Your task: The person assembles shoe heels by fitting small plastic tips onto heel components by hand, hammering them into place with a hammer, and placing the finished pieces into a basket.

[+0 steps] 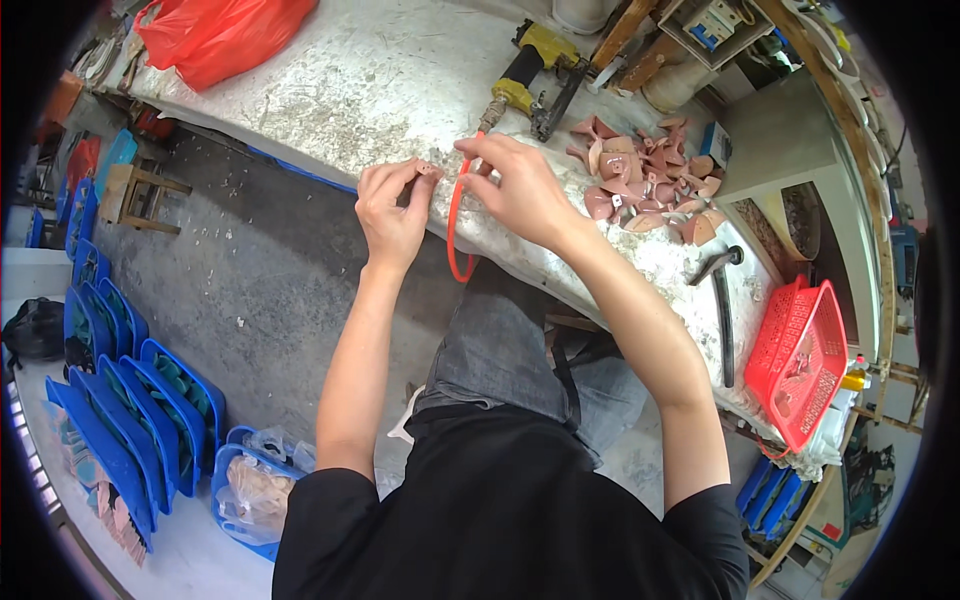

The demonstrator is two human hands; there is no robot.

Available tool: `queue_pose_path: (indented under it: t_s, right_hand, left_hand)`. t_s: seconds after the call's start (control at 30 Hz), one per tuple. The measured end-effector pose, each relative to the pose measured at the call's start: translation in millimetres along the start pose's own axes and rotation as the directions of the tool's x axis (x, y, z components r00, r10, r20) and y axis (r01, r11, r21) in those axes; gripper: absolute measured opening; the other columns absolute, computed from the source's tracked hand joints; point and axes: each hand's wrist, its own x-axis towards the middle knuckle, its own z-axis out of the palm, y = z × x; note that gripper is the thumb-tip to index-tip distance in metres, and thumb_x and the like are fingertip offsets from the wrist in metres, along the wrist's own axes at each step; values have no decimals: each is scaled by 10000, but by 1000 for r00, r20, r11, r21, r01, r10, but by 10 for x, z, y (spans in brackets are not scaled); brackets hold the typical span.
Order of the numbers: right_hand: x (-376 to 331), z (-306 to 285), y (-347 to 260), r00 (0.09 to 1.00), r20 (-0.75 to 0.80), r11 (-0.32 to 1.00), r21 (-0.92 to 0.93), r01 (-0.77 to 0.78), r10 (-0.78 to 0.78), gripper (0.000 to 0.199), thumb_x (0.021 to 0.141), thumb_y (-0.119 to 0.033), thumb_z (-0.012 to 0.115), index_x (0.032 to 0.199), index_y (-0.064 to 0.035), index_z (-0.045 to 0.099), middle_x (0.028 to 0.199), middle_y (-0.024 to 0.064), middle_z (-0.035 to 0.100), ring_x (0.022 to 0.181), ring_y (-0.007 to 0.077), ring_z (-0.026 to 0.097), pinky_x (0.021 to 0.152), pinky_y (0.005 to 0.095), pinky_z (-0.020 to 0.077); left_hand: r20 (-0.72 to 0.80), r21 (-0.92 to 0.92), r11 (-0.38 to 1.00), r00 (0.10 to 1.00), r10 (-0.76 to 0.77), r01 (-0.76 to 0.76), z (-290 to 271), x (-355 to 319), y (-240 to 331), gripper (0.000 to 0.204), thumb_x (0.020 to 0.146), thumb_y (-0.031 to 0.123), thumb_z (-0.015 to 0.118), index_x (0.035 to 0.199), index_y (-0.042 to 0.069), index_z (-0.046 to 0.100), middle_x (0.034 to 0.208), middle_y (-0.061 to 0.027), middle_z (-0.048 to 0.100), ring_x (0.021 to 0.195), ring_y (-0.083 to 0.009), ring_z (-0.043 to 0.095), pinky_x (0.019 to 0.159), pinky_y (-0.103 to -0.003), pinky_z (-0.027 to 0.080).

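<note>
My left hand [392,212] is raised near the bench's front edge, thumb and fingers pinched on a small pinkish-brown piece [429,170]. Most of that piece is covered by the fingertips. Just to its right, my right hand [522,188] has bent fingers, with thumb and index tips apart. An orange-red hose [453,235] passes by these fingertips and loops down past the bench edge; nothing else shows in that hand. The hose leads up to a yellow and black air nail gun [535,65] lying on the bench. Right of it lies a heap of glossy, curved pinkish-brown pieces [655,180].
A pale, stained workbench [350,90] carries a red plastic bag [225,35] at the left. A hammer [722,300] and a red basket [800,350] lie to the right. Blue bins [130,420] stand at lower left, near a wooden stool [145,195].
</note>
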Motion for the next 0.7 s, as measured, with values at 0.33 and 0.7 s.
queue_pose_path:
  t_s: [0.33, 0.7]
  right_hand:
    - [579, 238, 139, 976, 210, 977, -213, -11, 57, 286, 894, -97, 726, 1155, 17, 750, 1023, 164, 757, 924, 344, 728, 850, 449, 573]
    - [492, 23, -116, 827, 515, 651, 550, -522, 228, 257, 1102, -210, 645, 1239, 2, 693, 947, -11, 697, 725, 52, 545, 632, 232, 464]
  left_hand:
    - [-37, -82, 996, 999, -31, 28, 33, -30, 10, 136, 850, 65, 851, 983, 72, 825, 1008, -65, 797, 980, -261, 675, 893, -386, 528]
    - [12, -63, 994, 996, -86, 86, -38, -13, -18, 162, 861, 44, 835, 1022, 64, 835, 1005, -78, 801, 996, -262, 695, 897, -389, 548]
